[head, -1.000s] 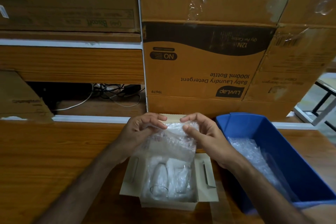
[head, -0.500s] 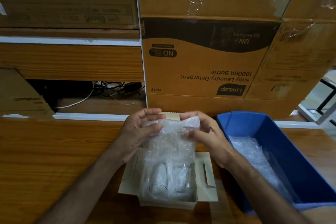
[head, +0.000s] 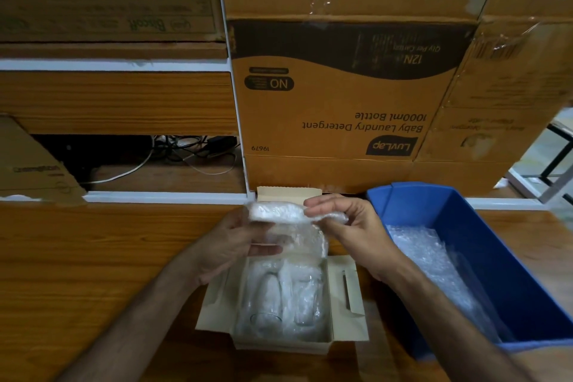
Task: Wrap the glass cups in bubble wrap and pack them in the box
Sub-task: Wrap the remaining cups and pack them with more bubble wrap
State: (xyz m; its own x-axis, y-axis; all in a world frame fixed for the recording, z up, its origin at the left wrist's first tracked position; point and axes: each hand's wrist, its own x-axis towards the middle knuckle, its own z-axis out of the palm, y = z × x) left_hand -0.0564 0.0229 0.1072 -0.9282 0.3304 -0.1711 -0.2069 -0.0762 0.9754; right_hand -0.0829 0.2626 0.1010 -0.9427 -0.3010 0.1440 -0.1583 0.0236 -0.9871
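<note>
Now folding step: left hand (head: pixel 238 245) and right hand (head: pixel 347 226) both pinch bubble wrap (head: pixel 279 214) bundle, held above open box (head: pixel 347 288). Wrapped glass cups (head: pixel 279 298) lie in box below hands. Best: tuck loose end tight, lower gently beside them.

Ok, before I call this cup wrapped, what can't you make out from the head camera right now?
- Cup inside the bubble wrap bundle: hidden by the wrap, left hand and right hand.
- Count of wrapped cups in the box: clear glass and wrap blur together.
- Blue bin: near end cut off behind the right forearm; anything under its bubble wrap is hidden.
</note>
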